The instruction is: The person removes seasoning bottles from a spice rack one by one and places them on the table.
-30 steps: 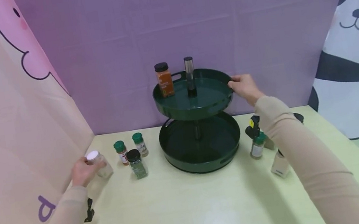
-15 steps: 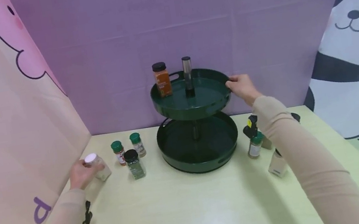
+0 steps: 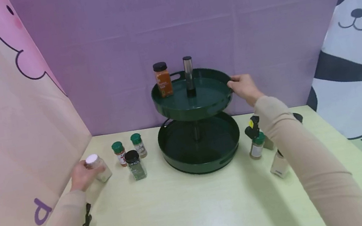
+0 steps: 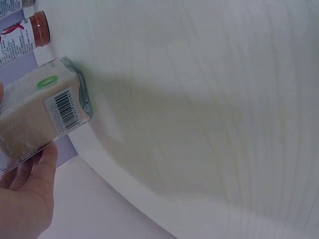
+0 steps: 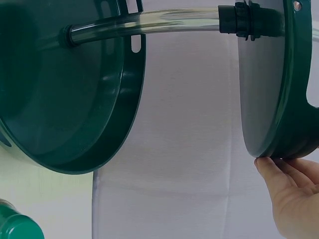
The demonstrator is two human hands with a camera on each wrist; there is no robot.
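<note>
My left hand (image 3: 83,176) holds a clear spice jar (image 3: 103,173) with a white cap at the table's left side. In the left wrist view, that jar (image 4: 37,109) shows a barcode and pale beige contents, with fingers (image 4: 45,169) along its side; whether its base touches the table I cannot tell. My right hand (image 3: 246,88) grips the right rim of the upper tray of a dark green two-tier turntable (image 3: 198,112). In the right wrist view, the thumb and fingers of that hand (image 5: 294,194) meet the tray's edge. An orange spice jar (image 3: 164,82) with a black lid stands on the upper tray.
Left of the turntable stand a black-lidded jar of green herbs (image 3: 137,170) and two green-capped jars, one red-labelled (image 3: 121,159), one pale (image 3: 140,148). Under my right arm are a green-capped jar (image 3: 256,151), a beige jar (image 3: 279,166) and other partly hidden jars. A purple backdrop (image 3: 118,67) hangs behind.
The head view has shifted slightly, moving the scene a little left in the picture. Both hands keep their holds, and the turntable shows no clear turning.
</note>
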